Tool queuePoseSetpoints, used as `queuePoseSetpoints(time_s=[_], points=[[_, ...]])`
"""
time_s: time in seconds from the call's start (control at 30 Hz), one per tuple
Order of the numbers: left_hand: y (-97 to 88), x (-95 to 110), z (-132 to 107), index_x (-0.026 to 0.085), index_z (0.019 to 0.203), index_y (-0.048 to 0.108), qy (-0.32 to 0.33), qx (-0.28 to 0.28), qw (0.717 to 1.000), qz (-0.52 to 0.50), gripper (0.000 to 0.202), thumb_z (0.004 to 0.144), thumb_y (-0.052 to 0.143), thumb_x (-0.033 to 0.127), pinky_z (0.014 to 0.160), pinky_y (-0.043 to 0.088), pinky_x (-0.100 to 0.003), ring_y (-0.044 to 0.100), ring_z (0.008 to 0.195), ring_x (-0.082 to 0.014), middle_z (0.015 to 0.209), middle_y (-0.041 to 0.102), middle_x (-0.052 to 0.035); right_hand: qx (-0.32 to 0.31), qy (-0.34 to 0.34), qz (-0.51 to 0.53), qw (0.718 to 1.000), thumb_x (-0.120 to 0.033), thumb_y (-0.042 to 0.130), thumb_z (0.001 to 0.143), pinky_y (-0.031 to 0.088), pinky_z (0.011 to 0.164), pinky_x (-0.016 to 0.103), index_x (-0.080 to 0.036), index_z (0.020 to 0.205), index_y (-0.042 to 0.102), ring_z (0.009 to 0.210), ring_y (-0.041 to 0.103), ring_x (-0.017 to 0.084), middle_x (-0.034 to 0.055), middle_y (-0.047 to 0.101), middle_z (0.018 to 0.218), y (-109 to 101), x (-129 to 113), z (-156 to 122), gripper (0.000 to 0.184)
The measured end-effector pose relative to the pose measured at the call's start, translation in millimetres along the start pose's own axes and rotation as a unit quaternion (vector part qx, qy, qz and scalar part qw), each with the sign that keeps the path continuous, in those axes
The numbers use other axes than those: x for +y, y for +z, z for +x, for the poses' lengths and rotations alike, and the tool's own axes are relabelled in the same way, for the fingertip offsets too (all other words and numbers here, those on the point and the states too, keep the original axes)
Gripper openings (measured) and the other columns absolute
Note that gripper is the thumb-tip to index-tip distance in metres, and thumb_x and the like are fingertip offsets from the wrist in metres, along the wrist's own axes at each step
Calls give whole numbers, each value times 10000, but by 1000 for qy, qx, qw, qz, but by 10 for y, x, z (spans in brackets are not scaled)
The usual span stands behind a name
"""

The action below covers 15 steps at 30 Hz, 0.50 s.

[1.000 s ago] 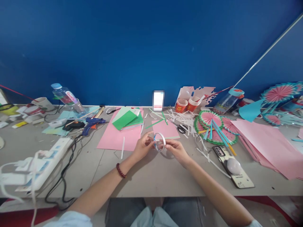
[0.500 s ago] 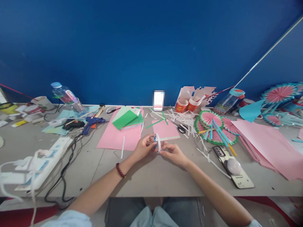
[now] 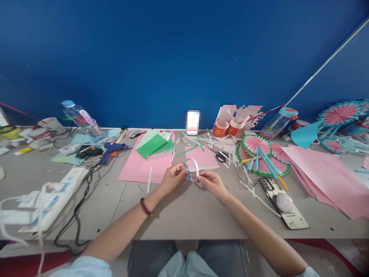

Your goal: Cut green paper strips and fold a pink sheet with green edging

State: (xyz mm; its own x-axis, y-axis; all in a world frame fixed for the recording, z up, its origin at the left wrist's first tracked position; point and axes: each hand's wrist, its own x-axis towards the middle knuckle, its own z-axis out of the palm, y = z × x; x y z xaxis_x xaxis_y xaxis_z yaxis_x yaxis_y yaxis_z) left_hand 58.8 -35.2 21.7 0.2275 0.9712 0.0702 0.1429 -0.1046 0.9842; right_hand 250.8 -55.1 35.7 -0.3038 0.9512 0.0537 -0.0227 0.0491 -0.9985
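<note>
Between my hands is a roll of tape-like ring, white on its outer band with blue marks on the left inner side; I cannot tell whether it is tape or a paper loop. My left hand pinches its left edge, fingers closed. My right hand grips its lower right edge between thumb and fingers. The ring stands upright just above the grey table. Behind it lies a pink paper pad with thin green strips at its far edge.
Black scissors and white paper strips lie behind my right hand. Pink and green papers, a blue glue gun and a power strip are left. Watermelon paper fans, a phone and pink sheets are right.
The ring has turned so its opening faces me more, and it shows rounder. My right fingers have shifted slightly along its edge. The rest of the table looks the same.
</note>
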Motion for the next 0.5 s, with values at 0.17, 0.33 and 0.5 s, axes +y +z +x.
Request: queuePoseSetpoints(time_s=[0.17,0.33,0.5], points=[[18,93,-71,177,694,642,48,-67,984,159,343,868,485,427,463,325,-199,464,484,-98,531,551,24,16,-4,15,1000,-548,655,715,435,613,281,-192,751,688,629,540,143,28,648,699,-25,-15,6,359],[39,116,-77,187,812,659,57,-54,987,139,300,875,474,415,480,368,-199,507,518,-108,614,602,14,12,-11,10,1000,-539,644,733,460,672,313,-200,758,672,660,568,161,30,651,708,-36,1,-6,341],[-11,87,-37,183,999,612,62,97,991,62,262,831,558,377,638,482,-232,631,723,-141,899,670,-39,10,-74,-82,994,-416,629,787,446,811,337,-210,822,672,831,590,187,55,664,870,-7,29,3,214]])
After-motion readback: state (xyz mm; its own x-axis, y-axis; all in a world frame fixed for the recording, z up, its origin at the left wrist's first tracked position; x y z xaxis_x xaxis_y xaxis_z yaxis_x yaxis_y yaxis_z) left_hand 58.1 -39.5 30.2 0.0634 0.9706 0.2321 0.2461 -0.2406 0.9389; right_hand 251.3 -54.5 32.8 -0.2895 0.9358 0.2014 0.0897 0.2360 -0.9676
